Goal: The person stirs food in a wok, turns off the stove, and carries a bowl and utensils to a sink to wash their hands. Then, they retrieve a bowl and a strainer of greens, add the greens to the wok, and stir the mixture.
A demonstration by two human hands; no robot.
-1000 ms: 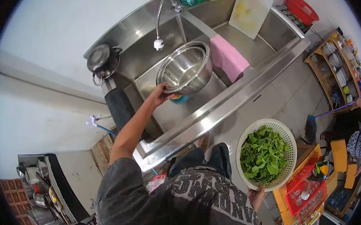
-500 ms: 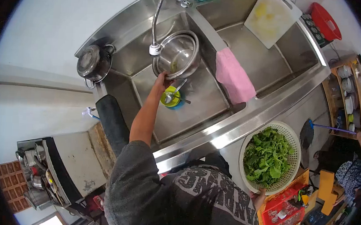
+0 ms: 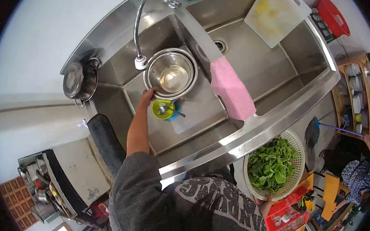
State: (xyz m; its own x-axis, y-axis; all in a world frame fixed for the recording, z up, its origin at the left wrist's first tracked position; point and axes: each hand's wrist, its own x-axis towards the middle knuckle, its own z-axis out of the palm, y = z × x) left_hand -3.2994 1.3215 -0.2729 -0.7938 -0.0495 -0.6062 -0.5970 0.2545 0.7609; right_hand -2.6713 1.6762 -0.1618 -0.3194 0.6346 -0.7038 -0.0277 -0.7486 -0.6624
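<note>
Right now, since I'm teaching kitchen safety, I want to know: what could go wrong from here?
The colander seems held by the right hand alone, at its rim, so it might tip and shed greens.

The left hand is at the rim of the bowls, close to the green dish; shifting them could knock it and its cutlery.

We are in a kitchen: we see a double-basin stainless-steel sink [image 3: 256, 73], a curved silver metal faucet [image 3: 136, 28], a white rectangular cutting board [image 3: 277, 19] and a round cream plastic colander [image 3: 299, 164] of green leafy vegetables [image 3: 271, 164].
</note>
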